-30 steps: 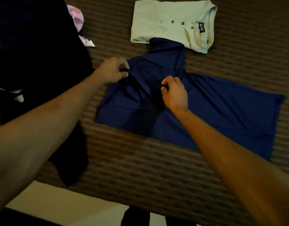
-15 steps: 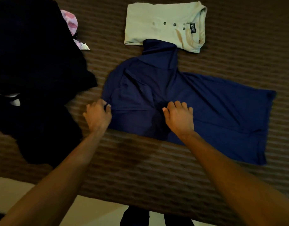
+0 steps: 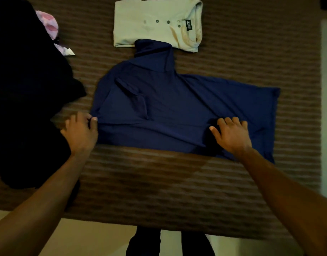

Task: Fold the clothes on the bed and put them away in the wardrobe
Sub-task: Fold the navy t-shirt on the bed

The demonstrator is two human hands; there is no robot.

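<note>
Item 1, far left of frame: dark clothes pile (image 3: 27, 93), unfolded, with a pink garment (image 3: 49, 24) showing behind it at upper left. I judge both soft and shapeless; they need spreading flat before any fold.

Item 2, left of centre: my left hand (image 3: 79, 133), fingers and thumb pinching the left edge of the navy shirt at its near corner.

Item 3, centre: navy shirt (image 3: 177, 108), lying flat on the bed (image 3: 177, 191), one sleeve reaching toward the top of the frame and touching the cream shirt. I judge it thin, light and limp, likely to slide and crease on the ribbed cover. It is best taken by pinching at the hems and corners, not mid-panel.

Item 4, upper centre: cream shirt (image 3: 155, 23), buttoned, already folded into a rectangle, not yet put away.

Item 5, right of centre: my right hand (image 3: 232, 134), fingers spread and flat, pressing the navy shirt's near edge, grasping nothing.
</note>
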